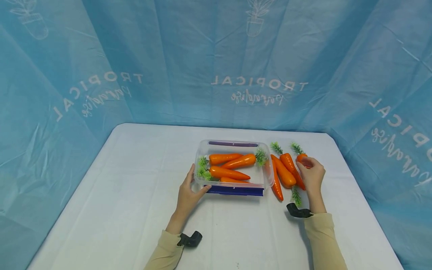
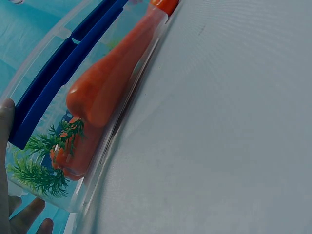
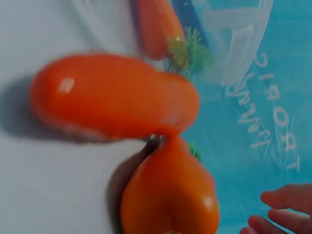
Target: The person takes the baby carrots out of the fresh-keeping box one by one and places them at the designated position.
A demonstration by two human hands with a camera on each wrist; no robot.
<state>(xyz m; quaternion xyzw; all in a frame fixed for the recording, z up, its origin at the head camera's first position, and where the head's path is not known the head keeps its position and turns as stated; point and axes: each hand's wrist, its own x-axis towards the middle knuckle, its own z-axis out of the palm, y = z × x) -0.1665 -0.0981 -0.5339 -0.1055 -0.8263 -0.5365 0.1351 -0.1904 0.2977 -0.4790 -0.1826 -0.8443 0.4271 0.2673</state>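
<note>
My left hand (image 1: 189, 193) grips the front left corner of a clear plastic container (image 1: 267, 176), its thumb near the blue front latch (image 1: 234, 190). Several orange carrots (image 1: 229, 173) with green leafy tops lie inside. At the right, my right hand (image 1: 312, 174) pinches the top end of a carrot (image 1: 301, 156), whose leaves stick out beyond the fingertips and whose lower part the hand hides. In the right wrist view, only some fingers (image 3: 285, 209) show at the edge, and the held carrot cannot be made out.
Loose carrots lie between the container and my right hand: a middle carrot (image 1: 285, 174), a slim carrot (image 1: 276, 185) leaning near the container's right side, and another carrot (image 1: 293, 167). White cloth covers the table (image 1: 141, 180). Blue printed curtains (image 1: 216, 48) hang behind and at both sides.
</note>
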